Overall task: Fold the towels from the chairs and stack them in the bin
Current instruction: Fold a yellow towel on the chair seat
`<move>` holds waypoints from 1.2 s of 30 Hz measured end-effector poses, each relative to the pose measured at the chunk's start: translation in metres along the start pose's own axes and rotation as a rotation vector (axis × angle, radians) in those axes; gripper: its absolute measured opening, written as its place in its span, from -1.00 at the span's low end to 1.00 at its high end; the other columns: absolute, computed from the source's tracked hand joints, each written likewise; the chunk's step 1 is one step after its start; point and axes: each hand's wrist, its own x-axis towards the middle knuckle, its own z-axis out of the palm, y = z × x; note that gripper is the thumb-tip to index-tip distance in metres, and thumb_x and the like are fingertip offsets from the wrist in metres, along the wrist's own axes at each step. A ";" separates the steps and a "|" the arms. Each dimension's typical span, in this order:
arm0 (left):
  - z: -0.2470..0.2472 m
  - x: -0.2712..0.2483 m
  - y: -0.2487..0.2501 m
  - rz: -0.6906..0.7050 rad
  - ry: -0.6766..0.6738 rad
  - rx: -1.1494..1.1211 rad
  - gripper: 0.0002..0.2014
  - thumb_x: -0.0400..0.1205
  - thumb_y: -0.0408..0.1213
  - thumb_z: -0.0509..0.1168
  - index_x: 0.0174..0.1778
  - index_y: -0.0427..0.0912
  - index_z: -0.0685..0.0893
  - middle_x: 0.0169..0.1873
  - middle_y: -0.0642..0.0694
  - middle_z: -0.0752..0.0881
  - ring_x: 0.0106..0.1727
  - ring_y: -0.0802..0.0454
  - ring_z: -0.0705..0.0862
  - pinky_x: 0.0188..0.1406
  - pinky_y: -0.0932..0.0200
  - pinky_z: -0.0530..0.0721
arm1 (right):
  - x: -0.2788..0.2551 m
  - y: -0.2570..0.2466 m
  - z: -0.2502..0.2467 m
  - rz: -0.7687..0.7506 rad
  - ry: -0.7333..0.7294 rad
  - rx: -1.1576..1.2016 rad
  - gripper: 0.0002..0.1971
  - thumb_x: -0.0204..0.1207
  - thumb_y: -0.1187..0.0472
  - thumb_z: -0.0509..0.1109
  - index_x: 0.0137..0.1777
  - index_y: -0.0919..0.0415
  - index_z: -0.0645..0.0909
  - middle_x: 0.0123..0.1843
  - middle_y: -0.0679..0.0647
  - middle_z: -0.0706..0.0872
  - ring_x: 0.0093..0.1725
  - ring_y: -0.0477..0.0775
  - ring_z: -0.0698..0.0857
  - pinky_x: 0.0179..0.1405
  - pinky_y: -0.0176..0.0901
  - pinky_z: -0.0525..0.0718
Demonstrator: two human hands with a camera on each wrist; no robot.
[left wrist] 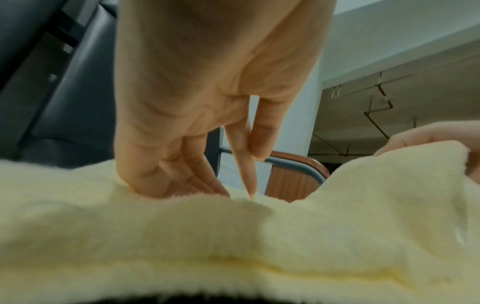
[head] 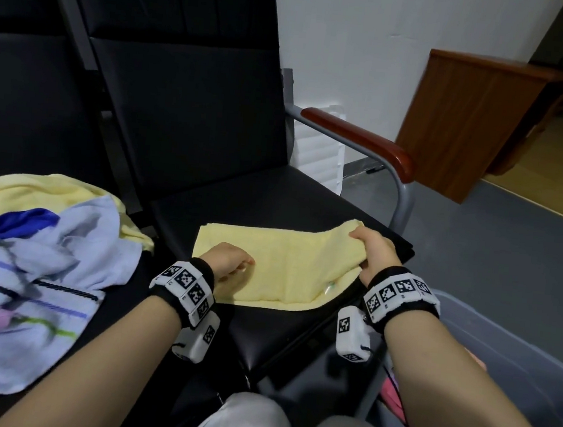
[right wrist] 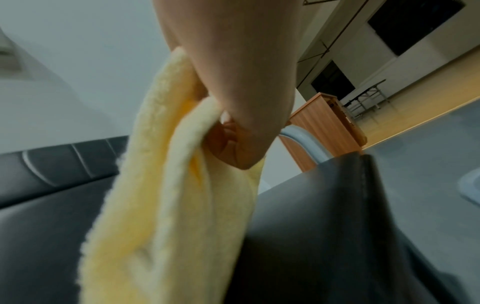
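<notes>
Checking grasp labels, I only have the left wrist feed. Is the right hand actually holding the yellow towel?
Observer: Yes. The right hand grips a bunched edge of the yellow towel, lifted off the black chair seat.
Operator: Any unfolded towels left?
Observer: A mixed pile of towels lies on the neighbouring seat, to the person's left.
Operator: Where's the bin?
Observer: The grey plastic bin sits at the person's right, beside the chair; something pink shows inside.
</notes>
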 end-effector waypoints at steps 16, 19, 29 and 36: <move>-0.029 0.004 -0.022 -0.020 -0.116 -0.323 -0.76 0.63 -0.15 0.25 -0.09 -0.14 0.81 0.02 -0.10 0.70 0.00 -0.02 0.63 -0.02 0.17 0.57 | -0.027 -0.001 0.089 -0.032 -0.312 -0.076 -0.77 0.47 0.30 0.40 0.11 0.24 0.73 -0.15 0.14 0.62 -0.08 0.08 0.63 0.02 -0.03 0.62; -0.038 0.003 -0.028 -0.034 -0.150 -0.398 -0.73 0.63 -0.07 0.25 -0.09 -0.13 0.81 -0.02 -0.08 0.68 -0.03 0.00 0.60 -0.07 0.16 0.56 | -0.035 0.001 0.110 -0.025 -0.373 -0.115 -0.71 0.50 0.33 0.38 0.22 0.27 0.70 -0.10 0.17 0.60 -0.06 0.10 0.59 -0.03 -0.07 0.57; -0.062 0.000 -0.046 -0.091 -0.081 -0.571 -0.74 0.63 -0.04 0.22 -0.19 -0.11 0.70 -0.09 -0.10 0.65 -0.09 -0.02 0.58 -0.11 0.09 0.53 | -0.058 0.030 0.174 0.020 -0.500 -0.377 -0.66 0.55 0.40 0.34 0.32 0.44 0.58 -0.31 0.14 0.54 -0.46 -0.06 0.50 -0.54 -0.30 0.44; -0.068 -0.005 -0.049 -0.137 -0.009 -0.667 -0.75 0.63 -0.07 0.23 -0.21 -0.18 0.61 -0.33 -0.10 0.62 -0.27 -0.01 0.58 -0.31 0.12 0.51 | -0.068 0.053 0.195 0.089 -0.566 -0.451 -0.43 0.58 0.42 0.32 0.59 0.26 0.33 -0.23 0.16 0.63 -0.42 -0.06 0.60 -0.39 -0.28 0.63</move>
